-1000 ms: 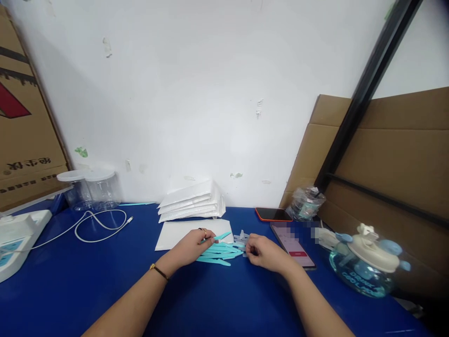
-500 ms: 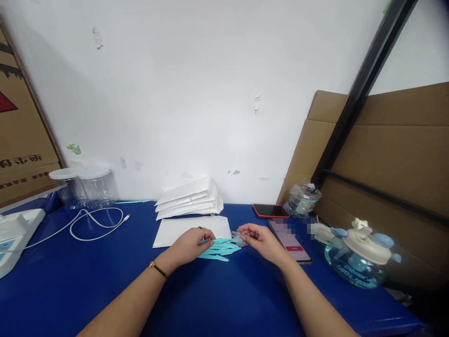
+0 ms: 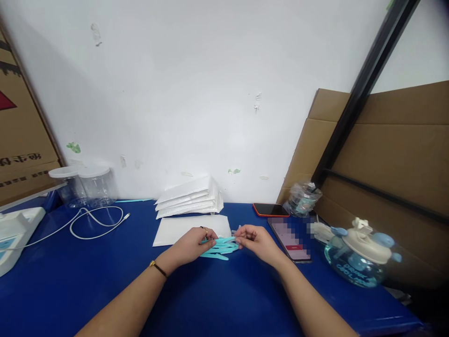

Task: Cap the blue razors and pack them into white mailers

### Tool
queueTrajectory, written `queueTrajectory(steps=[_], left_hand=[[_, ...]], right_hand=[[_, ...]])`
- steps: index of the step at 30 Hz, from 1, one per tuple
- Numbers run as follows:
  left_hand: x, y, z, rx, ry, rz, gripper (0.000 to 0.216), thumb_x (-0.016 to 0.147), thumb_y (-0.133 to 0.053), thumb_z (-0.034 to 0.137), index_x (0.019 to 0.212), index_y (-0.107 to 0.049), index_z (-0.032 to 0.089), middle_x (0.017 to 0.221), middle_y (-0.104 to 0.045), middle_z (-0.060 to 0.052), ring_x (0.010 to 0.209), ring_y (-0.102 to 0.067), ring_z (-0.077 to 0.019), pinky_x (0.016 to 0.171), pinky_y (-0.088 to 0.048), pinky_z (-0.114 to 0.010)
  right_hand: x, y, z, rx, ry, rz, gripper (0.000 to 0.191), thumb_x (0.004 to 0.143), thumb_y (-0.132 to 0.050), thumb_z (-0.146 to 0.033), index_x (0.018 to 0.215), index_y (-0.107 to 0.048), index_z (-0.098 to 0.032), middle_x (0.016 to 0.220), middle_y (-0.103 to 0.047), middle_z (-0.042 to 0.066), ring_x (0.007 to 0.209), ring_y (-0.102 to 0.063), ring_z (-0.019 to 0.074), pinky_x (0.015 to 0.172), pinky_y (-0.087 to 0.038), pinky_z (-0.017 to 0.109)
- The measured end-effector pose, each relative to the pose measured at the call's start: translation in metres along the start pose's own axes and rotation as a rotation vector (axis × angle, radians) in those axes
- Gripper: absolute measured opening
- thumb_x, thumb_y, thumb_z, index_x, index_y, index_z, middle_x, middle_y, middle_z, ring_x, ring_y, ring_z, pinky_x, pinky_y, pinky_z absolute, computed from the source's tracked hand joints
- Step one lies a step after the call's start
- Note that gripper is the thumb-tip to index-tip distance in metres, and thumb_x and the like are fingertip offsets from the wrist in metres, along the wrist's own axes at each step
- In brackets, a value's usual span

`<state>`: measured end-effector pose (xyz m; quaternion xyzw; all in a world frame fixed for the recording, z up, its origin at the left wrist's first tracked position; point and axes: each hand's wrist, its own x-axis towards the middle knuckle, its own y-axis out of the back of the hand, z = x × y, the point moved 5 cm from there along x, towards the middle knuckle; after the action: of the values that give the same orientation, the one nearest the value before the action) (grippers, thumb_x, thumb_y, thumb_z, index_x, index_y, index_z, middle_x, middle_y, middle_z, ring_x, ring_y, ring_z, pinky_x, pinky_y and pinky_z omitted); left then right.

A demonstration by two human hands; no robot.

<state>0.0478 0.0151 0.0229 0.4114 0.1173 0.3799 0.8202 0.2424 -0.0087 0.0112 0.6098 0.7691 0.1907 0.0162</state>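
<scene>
Several slim turquoise eyebrow razors (image 3: 216,256) lie in a loose pile at the middle of the blue table. My left hand (image 3: 192,244) is closed over the pile's left side, thumb and forefinger pinching one razor (image 3: 224,240) that points right. At that razor's right end, my right hand (image 3: 257,241) pinches finger and thumb together; a small clear cap seems to be between them, mostly hidden. Other clear pieces (image 3: 235,231) lie just behind the right fingertips. Flat behind both hands is a white padded envelope (image 3: 189,228).
A stack of white padded envelopes (image 3: 187,199) leans near the wall. Two phones, one dark (image 3: 271,210) and one lit (image 3: 289,241), lie to the right, by a water jug (image 3: 361,257). Clear jars (image 3: 96,187) and a white cable (image 3: 94,238) are left.
My right hand has shifted slightly left, its fingertips now meeting the end of the razor in my left hand. The left hand has barely moved.
</scene>
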Motion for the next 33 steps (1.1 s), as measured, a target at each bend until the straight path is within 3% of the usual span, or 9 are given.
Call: queueTrajectory(steps=[7,12,15,18,21,28,33], left_hand=[[0.000,-0.015,0.003,-0.061,0.035,-0.090,0.027,0.080,-0.050,0.037,0.098,-0.060,0.020,0.079,-0.061,0.000,0.069,-0.053,-0.0124,0.061,-0.039,-0.021],[-0.007,-0.002,0.006,0.243,-0.019,-0.064,0.021,0.071,-0.061,0.033,0.089,-0.064,0.023,0.088,-0.062,-0.001,0.079,-0.055,-0.0163,0.067,-0.039,-0.023],[-0.007,0.000,-0.002,0.376,0.014,-0.072,0.016,0.070,-0.060,0.029,0.085,-0.065,0.026,0.087,-0.063,0.000,0.076,-0.056,-0.0165,0.063,-0.037,-0.024],[-0.005,-0.003,-0.006,0.418,0.039,-0.083,0.016,0.070,-0.060,0.028,0.085,-0.065,0.026,0.086,-0.064,0.000,0.075,-0.057,-0.0167,0.061,-0.036,-0.025],[-0.004,-0.004,-0.005,0.460,0.061,-0.078,0.015,0.070,-0.060,0.029,0.083,-0.065,0.025,0.086,-0.065,0.000,0.074,-0.057,-0.0174,0.061,-0.036,-0.025],[-0.004,-0.005,-0.004,0.530,0.080,-0.078,0.011,0.070,-0.056,0.026,0.076,-0.065,0.025,0.080,-0.065,-0.001,0.070,-0.057,-0.0183,0.061,-0.037,-0.027],[-0.003,-0.007,-0.003,0.495,0.061,-0.078,0.014,0.068,-0.058,0.025,0.081,-0.065,0.025,0.085,-0.065,-0.001,0.073,-0.057,-0.0183,0.064,-0.038,-0.028]], right_hand=[[-0.006,-0.006,0.005,0.024,-0.122,-0.165,0.030,0.069,-0.069,-0.040,0.081,-0.065,-0.013,0.065,-0.066,0.004,0.057,-0.062,0.0141,0.056,-0.047,0.024],[-0.017,0.001,0.009,-0.145,-0.258,-0.355,0.029,0.068,-0.069,-0.039,0.082,-0.064,-0.015,0.066,-0.065,0.002,0.049,-0.059,0.0121,0.049,-0.044,0.022],[-0.015,0.017,0.012,-0.345,-0.228,-0.247,0.022,0.073,-0.064,-0.036,0.083,-0.065,-0.016,0.064,-0.062,0.001,0.046,-0.054,0.0105,0.045,-0.040,0.021],[-0.009,0.029,0.006,-0.557,-0.081,-0.070,0.010,0.076,-0.059,-0.025,0.078,-0.066,-0.019,0.073,-0.062,0.002,0.061,-0.055,0.0130,0.054,-0.041,0.023],[-0.006,0.029,0.006,-0.683,-0.016,-0.021,0.007,0.075,-0.058,-0.020,0.078,-0.065,-0.020,0.080,-0.060,0.003,0.070,-0.055,0.0145,0.063,-0.041,0.025],[-0.003,0.023,0.021,-0.682,-0.104,-0.042,0.002,0.073,-0.059,-0.017,0.074,-0.060,-0.018,0.082,-0.056,0.003,0.070,-0.053,0.0136,0.062,-0.040,0.024],[-0.005,0.031,0.017,-0.614,-0.120,0.011,0.005,0.077,-0.056,-0.022,0.074,-0.057,-0.018,0.073,-0.056,0.001,0.063,-0.049,0.0126,0.056,-0.036,0.022]])
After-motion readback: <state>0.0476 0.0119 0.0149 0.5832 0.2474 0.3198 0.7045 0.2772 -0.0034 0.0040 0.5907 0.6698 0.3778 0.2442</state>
